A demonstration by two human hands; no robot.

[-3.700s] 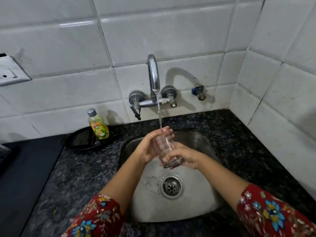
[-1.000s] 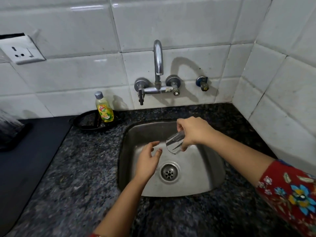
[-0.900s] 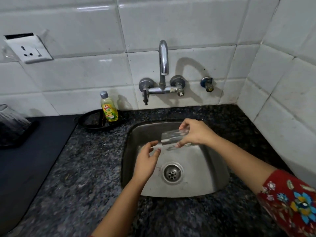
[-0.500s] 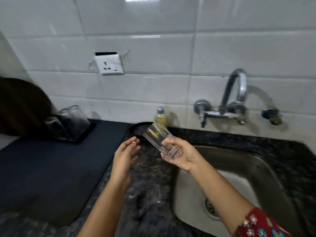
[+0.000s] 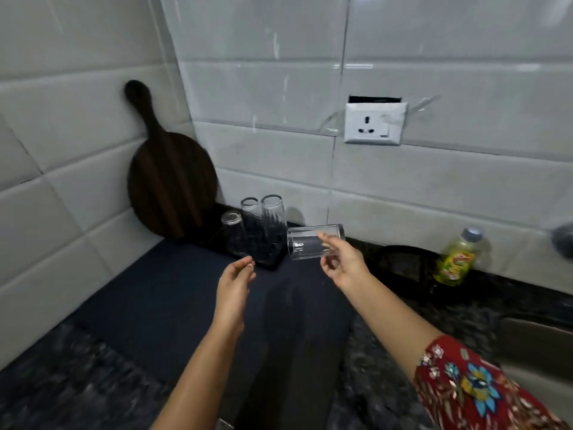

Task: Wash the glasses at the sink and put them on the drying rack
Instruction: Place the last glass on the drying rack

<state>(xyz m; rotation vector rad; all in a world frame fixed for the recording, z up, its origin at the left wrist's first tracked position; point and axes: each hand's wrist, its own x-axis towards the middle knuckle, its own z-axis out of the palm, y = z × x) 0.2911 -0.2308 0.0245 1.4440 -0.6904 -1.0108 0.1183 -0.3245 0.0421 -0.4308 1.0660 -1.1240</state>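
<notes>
Lying sideways — glass [image 5: 305,243] in right grip [image 5: 344,265]

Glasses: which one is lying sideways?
The glass in the right hand, held sideways in the air beside the rack. The other three glasses stand on end on the rack.

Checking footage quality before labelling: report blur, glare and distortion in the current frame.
Head view: motion blur smears the soap bottle and the granite counter; glare streaks the wall tiles; wide-angle distortion bows the tile joints; the glass in the right hand is fairly sharp.
</notes>
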